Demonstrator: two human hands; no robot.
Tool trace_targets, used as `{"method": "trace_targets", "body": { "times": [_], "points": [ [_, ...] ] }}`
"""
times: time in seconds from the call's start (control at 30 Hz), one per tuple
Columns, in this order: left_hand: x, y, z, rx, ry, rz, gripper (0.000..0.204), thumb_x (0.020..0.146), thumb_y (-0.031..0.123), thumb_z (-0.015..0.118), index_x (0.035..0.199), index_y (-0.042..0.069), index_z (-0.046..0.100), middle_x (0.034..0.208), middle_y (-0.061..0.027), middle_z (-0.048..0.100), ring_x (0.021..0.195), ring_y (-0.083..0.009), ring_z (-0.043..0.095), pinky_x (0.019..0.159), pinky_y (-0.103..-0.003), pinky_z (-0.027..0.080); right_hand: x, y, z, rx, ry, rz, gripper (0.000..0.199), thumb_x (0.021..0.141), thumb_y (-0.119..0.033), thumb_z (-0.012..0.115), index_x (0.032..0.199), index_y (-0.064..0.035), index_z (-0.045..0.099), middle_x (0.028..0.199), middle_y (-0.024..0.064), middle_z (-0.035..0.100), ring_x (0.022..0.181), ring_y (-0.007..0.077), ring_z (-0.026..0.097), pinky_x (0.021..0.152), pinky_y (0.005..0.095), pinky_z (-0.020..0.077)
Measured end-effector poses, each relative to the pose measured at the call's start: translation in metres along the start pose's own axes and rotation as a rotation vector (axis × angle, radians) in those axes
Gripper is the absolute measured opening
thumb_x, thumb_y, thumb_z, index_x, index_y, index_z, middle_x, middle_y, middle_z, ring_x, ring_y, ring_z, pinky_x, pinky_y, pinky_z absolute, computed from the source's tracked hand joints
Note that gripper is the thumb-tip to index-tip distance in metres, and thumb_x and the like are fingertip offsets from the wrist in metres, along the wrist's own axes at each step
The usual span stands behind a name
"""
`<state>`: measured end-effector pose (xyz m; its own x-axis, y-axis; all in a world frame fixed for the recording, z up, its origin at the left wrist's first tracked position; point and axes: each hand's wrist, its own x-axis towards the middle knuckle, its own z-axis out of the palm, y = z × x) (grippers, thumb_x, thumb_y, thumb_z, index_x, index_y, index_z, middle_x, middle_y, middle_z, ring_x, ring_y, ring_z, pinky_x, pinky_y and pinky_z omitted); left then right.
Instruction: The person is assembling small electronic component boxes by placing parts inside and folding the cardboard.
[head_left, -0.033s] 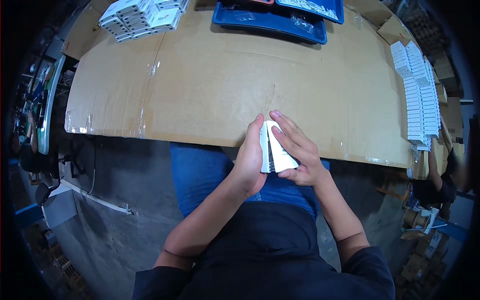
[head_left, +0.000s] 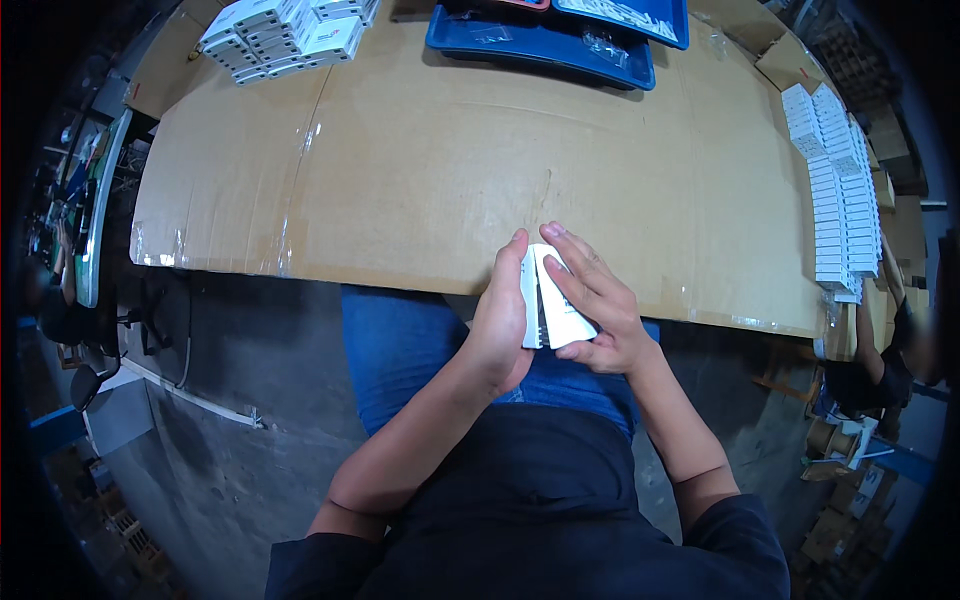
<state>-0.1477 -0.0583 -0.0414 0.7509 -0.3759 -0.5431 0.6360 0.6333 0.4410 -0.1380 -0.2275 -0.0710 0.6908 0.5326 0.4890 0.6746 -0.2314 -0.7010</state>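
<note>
Just past the table's near edge, above my lap, I hold a white two-part case (head_left: 562,312) between both palms. A dark wedge-shaped gap runs between its two parts, wider toward my body, with small details inside too fine to make out. My left hand (head_left: 500,315) presses flat along the narrow left part, its thumb side up. My right hand (head_left: 603,310) covers the broad right part, with fingers over its top and the thumb at its near edge. Some dark print shows on that face.
Stacked white units (head_left: 285,38) stand at the far left of the cardboard-covered table (head_left: 420,170). Blue trays (head_left: 540,50) sit at the back, one holding small white pieces. Tall rows of white boxes (head_left: 840,215) line the right edge. Other people are at both sides.
</note>
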Motion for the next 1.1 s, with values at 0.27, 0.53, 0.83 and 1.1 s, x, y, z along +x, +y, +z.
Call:
{"method": "trace_targets", "body": {
  "times": [0.27, 0.53, 0.83, 1.1],
  "points": [
    [-0.009, 0.002, 0.004, 0.091, -0.014, 0.026, 0.066, 0.109, 0.057, 0.029, 0.14, 0.003, 0.052, 0.125, -0.014, 0.066, 0.116, -0.0255, 0.068, 0.097, -0.039, 0.057, 0.002, -0.001, -0.001, -0.019, -0.011, -0.055, 0.084, 0.089, -0.062, 0.069, 0.144, 0.0007, 0.059, 0.155, 0.0289, 0.047, 0.145, 0.0473, 0.045, 0.118, 0.0573, 0.0342],
    [-0.007, 0.001, -0.001, 0.221, -0.235, 0.139, 0.072, 0.11, 0.058, 0.023, 0.145, 0.001, 0.048, 0.13, -0.0155, 0.064, 0.117, -0.0238, 0.067, 0.096, -0.035, 0.057, 0.005, -0.008, -0.006, -0.036, -0.001, -0.022, 0.083, 0.086, -0.064, 0.071, 0.145, -0.0059, 0.061, 0.158, 0.0285, 0.044, 0.149, 0.0469, 0.04, 0.119, 0.0598, 0.0309],
    [-0.023, 0.019, 0.001, 0.466, -0.237, 0.328, 0.047, 0.107, 0.021, 0.061, 0.147, 0.0, 0.05, 0.129, -0.0115, 0.061, 0.109, -0.0147, 0.064, 0.095, -0.03, 0.053, 0.012, -0.037, -0.001, 0.645, 0.573, 0.462, 0.044, 0.102, -0.016, 0.068, 0.139, 0.0048, 0.06, 0.159, 0.0231, 0.046, 0.139, 0.0274, 0.053, 0.114, 0.0432, 0.044],
    [-0.031, 0.02, -0.025, 0.59, -0.259, 0.444, 0.043, 0.102, 0.013, 0.07, 0.137, -0.007, 0.057, 0.12, -0.0122, 0.069, 0.103, -0.0129, 0.067, 0.086, -0.027, 0.057, 0.003, -0.038, -0.015, 0.867, 0.332, 0.468, 0.031, 0.098, -0.002, 0.07, 0.127, 0.0082, 0.063, 0.131, 0.0222, 0.068, 0.118, 0.0214, 0.067, 0.099, 0.0338, 0.0571]
  ]
}}
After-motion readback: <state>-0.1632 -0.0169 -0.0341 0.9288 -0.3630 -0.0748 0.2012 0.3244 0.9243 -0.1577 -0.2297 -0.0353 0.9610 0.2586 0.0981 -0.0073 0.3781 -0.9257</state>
